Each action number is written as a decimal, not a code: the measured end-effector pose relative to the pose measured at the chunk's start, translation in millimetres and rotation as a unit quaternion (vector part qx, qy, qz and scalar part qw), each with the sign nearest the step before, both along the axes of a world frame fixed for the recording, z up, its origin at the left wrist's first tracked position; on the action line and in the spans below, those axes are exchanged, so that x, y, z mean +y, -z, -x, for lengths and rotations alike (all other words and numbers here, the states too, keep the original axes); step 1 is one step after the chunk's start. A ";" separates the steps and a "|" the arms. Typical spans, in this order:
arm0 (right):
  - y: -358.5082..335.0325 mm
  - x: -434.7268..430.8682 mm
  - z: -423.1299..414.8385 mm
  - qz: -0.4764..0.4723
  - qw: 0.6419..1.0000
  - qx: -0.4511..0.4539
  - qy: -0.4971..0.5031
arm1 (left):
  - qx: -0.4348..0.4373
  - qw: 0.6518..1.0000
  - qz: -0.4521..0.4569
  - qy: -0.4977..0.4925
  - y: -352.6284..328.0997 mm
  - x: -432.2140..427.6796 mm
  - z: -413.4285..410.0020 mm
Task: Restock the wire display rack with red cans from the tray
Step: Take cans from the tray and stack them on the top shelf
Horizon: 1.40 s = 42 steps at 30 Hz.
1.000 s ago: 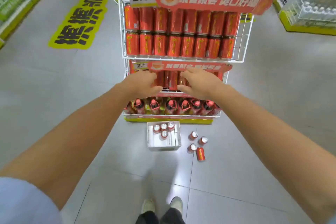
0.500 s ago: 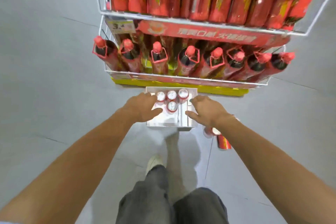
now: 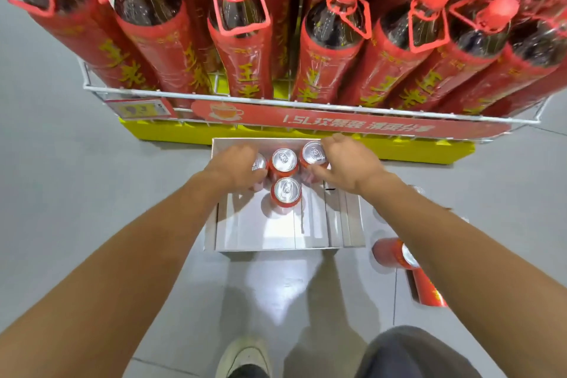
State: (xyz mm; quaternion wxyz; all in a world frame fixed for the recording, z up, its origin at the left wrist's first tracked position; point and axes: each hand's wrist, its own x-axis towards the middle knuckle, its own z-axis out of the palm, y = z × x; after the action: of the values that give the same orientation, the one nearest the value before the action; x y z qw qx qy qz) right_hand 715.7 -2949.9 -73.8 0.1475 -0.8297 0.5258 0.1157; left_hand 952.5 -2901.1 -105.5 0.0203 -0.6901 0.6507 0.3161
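A white tray (image 3: 276, 233) sits on the floor in front of the wire display rack (image 3: 196, 97). Several red cans with silver tops stand upright at the tray's far end. My left hand (image 3: 237, 167) wraps around the leftmost can (image 3: 260, 162), mostly hiding it. My right hand (image 3: 346, 163) closes on the rightmost can (image 3: 313, 153). Between the two hands stand a middle can (image 3: 284, 160) and, nearer to me, a front can (image 3: 287, 190), both untouched.
The rack's bottom shelf holds large red-labelled bottles (image 3: 242, 40) behind a red sign strip (image 3: 352, 123) and a yellow base (image 3: 171, 132). Loose red cans (image 3: 395, 255) lie on the grey floor right of the tray, partly behind my right forearm. My shoe (image 3: 245, 356) is below.
I have bent down from the rack's middle shelf to the tray. Both hands dropped to the cans and closed on the outer two.
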 end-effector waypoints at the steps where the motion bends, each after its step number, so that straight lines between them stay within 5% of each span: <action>1: 7.8 -0.5 -0.6 0.012 1.000 -0.009 0.007 | 0.009 1.000 0.012 -0.009 10.5 -0.3 1.1; 6: 38.2 -1.0 1.2 0.049 0.994 -0.085 0.050 | 0.062 0.993 0.087 -0.056 40.0 10.9 3.1; 15: 37.6 6.3 -6.8 0.048 0.981 -0.155 0.104 | 0.105 0.988 0.093 -0.071 32.6 17.5 -8.0; 26: -55.9 27.2 -1.8 0.053 0.921 -0.373 0.103 | 0.311 0.927 0.178 -0.113 -72.3 21.3 2.4; 38: -7.7 54.0 7.8 0.023 0.919 -0.382 0.097 | 0.361 0.907 0.156 -0.150 -27.8 44.0 17.1; 42: 2.6 58.0 7.4 0.005 0.942 -0.320 0.097 | 0.338 0.917 0.147 -0.154 -15.6 51.0 22.0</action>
State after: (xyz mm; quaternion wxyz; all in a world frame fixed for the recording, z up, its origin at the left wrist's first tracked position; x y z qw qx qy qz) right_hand 708.2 -2891.8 -76.3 0.3144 -0.7687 0.5292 -0.1736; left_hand 930.4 -2850.1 -89.9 -0.3516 -0.6294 0.5434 0.4301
